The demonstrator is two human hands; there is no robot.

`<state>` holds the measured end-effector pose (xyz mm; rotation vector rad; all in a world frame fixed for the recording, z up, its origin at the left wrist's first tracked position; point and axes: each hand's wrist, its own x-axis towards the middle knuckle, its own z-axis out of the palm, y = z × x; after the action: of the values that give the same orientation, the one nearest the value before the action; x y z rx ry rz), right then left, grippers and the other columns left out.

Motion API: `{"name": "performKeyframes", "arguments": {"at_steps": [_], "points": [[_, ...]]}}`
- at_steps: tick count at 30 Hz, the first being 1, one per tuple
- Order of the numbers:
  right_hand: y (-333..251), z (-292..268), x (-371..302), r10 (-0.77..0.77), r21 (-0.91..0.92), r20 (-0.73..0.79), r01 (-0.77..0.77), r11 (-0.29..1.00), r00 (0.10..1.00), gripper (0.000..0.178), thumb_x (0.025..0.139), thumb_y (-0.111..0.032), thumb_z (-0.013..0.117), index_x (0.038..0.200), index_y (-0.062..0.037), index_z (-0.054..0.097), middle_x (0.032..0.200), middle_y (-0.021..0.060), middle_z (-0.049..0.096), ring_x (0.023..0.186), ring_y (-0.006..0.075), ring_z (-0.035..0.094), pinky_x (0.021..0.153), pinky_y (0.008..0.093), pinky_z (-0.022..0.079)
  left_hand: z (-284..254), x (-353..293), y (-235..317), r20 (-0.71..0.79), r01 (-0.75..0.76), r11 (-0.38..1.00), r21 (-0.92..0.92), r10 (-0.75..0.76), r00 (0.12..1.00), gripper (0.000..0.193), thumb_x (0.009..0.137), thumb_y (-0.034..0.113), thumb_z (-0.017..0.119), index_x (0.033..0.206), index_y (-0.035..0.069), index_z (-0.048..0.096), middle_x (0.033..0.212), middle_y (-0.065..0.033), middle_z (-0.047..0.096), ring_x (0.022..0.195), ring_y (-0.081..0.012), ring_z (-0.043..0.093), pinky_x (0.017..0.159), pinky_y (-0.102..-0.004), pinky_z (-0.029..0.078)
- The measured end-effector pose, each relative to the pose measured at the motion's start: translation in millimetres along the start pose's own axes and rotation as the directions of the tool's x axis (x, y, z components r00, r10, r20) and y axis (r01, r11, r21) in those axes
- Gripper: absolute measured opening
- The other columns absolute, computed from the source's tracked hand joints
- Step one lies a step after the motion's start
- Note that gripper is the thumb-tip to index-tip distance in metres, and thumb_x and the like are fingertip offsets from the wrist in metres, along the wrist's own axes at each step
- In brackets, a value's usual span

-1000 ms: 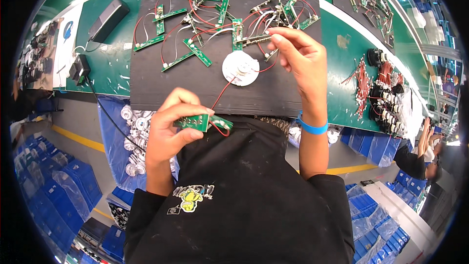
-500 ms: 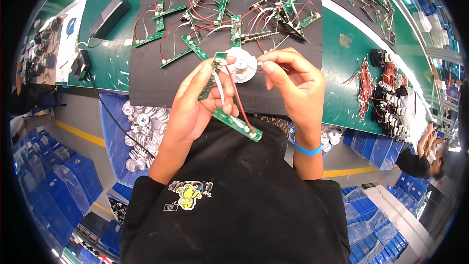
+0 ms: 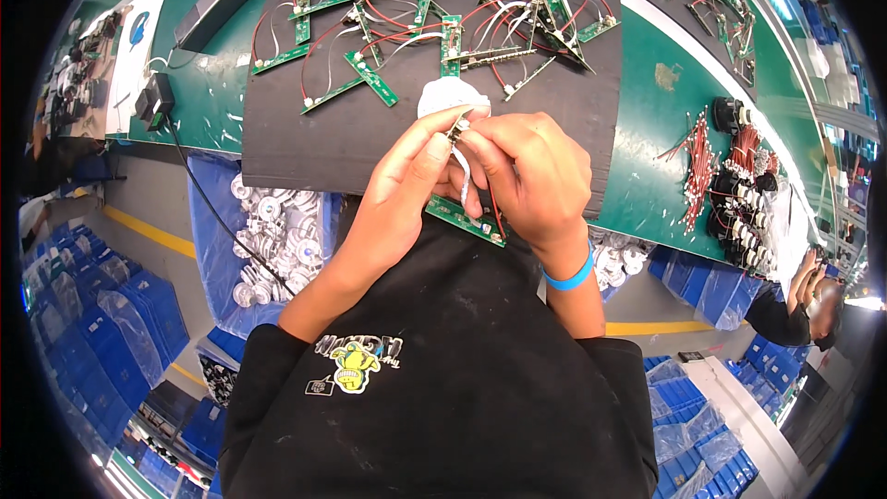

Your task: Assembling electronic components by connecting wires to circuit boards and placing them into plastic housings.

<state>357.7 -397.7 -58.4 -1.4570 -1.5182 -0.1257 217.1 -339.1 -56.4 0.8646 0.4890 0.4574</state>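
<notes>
My left hand [image 3: 407,171] is closed round a narrow circuit board [image 3: 455,129], its thumb and index finger near the board's upper end. Fingertips of my right hand [image 3: 540,176] meet at that same end, pinching a small wire connector mostly hidden by the fingers. A white wire [image 3: 464,171] and a red wire [image 3: 495,208] run down from there. Below my hands hangs a second green circuit board [image 3: 467,221], in front of my black shirt. Just beyond the fingertips is a white round part [image 3: 451,92], partly covered by my hands.
Several wired green boards [image 3: 370,79] lie on the black mat [image 3: 286,143]. A dark box-shaped device [image 3: 214,9] and a black adapter [image 3: 154,100] stand left. Red wires [image 3: 699,171] lie right. A blue bin [image 3: 214,249] holds white round parts. Another person [image 3: 790,305] is at far right.
My right hand has moved left and slightly down, bringing the connector to the board in my left hand. The left hand has shifted right and turned the board. The white round part now shows its plain side.
</notes>
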Motion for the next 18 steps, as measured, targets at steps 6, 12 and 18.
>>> {"name": "performKeyframes", "arguments": {"at_steps": [6, 12, 18], "points": [[6, 0, -6, -0.066, -0.003, -0.009, 0.066, 0.998, 0.998, 0.022, 0.071, 0.0, 0.074, 0.087, -0.0032, 0.06, 0.072, 0.0082, 0.064, 0.059, 0.0214, 0.061, 0.048, 0.0295, 0.046, -2, 2, 3, 0.052, 0.033, 0.999, -0.027, -0.031, 0.998, 0.041, 0.1, 0.025, 0.041, 0.133, 0.001, 0.044, 0.082, -0.0054, 0.055, 0.067, -0.0109, 0.056, 0.063, -0.0245, 0.047], [11, 0, -7, -0.049, 0.023, 0.035, 0.048, 0.999, 0.998, 0.026, 0.072, -0.003, 0.075, 0.092, -0.0034, 0.059, 0.072, 0.0081, 0.062, 0.06, 0.0218, 0.061, 0.049, 0.0299, 0.047, -21, 10, 6, 0.105, 0.113, 0.993, 0.018, -0.114, 0.988, 0.043, 0.097, 0.025, 0.047, 0.132, 0.0, 0.046, 0.074, -0.0028, 0.051, 0.053, -0.0082, 0.048, 0.057, -0.0225, 0.046], [16, 4, 0, 0.08, 0.065, 0.144, -0.09, 0.994, 0.986, 0.022, 0.075, -0.008, 0.072, 0.096, -0.0034, 0.064, 0.079, 0.0078, 0.06, 0.061, 0.0208, 0.06, 0.054, 0.0301, 0.048, -43, 20, 10, 0.192, 0.235, 0.97, -0.055, -0.221, 0.956, 0.044, 0.095, 0.023, 0.052, 0.128, -0.005, 0.047, 0.074, -0.0017, 0.049, 0.048, -0.0048, 0.041, 0.056, -0.0245, 0.049]]}}
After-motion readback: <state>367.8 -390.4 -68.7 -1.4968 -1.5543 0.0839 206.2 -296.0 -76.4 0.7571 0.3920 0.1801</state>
